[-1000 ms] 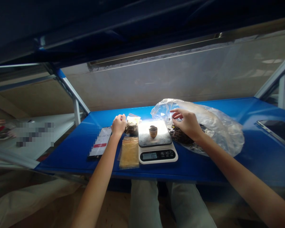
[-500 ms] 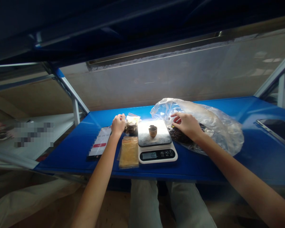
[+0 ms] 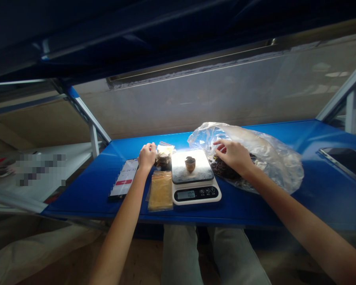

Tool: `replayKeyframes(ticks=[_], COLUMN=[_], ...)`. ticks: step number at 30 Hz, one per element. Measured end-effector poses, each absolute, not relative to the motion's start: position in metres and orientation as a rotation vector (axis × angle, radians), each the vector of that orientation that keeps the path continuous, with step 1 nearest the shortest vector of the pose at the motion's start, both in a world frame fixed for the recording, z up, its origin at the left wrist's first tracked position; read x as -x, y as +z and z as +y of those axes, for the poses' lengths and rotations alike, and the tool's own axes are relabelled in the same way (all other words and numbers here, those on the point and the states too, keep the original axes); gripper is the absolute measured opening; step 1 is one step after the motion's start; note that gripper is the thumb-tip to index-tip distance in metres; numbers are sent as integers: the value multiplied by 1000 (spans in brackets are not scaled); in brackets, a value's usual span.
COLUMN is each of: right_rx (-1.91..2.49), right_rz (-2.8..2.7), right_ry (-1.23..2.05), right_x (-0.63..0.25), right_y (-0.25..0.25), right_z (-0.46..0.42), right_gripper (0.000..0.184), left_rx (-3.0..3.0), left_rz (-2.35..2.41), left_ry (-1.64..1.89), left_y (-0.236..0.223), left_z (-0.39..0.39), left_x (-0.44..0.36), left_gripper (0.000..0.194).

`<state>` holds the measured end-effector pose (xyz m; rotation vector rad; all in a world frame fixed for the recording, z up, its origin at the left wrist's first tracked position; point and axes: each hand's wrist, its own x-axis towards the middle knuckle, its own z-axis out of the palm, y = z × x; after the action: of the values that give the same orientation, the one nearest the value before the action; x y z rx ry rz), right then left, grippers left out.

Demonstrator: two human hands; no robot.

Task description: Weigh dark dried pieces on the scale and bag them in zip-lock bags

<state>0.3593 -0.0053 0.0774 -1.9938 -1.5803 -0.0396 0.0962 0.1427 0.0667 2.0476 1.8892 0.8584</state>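
Note:
A small brown cup (image 3: 190, 164) with dark dried pieces in it stands on the pan of a white kitchen scale (image 3: 197, 193), whose display reads 10.0. My right hand (image 3: 235, 157) hovers at the mouth of a clear plastic bag (image 3: 277, 160), over dark dried material (image 3: 225, 170); its fingers are bent and apart, with nothing visible in them. Left of the scale, my left hand (image 3: 147, 156) is loosely closed, nothing showing in its fingers. It lies between a phone (image 3: 125, 179) with a running timer and some filled small bags (image 3: 165, 156).
Flat yellowish zip bags (image 3: 160, 192) lie left of the scale. A second dark-screened phone (image 3: 345, 164) rests at the right of the blue table (image 3: 89, 194). A blue shelf (image 3: 166, 39) hangs overhead. Another white shelf (image 3: 74, 162) stands at left, near another person's hand.
The phone timer has moved on by one second. Both hands and the scale reading stay practically the same; the view has shifted very slightly.

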Motion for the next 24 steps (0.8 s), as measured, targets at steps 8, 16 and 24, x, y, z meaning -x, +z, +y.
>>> replayKeyframes(ticks=[8,16,24], right_rx=[1940,1894,1896], right_rz=[-1577,-1576,-1546], right_ry=[-85,-61,-8], right_x=[-359,-359,-355], right_y=[78,76,74], right_z=[-4,-4,-4], right_gripper=[22,23,24], left_rx=[-2060,-2270,-2451], left_rz=[1838,1669,1796], left_ry=[1095,1565,975], left_y=[73,86,45], left_z=[141,57,13], left_x=[-95,-75,-57], left_gripper=[35,26,25])
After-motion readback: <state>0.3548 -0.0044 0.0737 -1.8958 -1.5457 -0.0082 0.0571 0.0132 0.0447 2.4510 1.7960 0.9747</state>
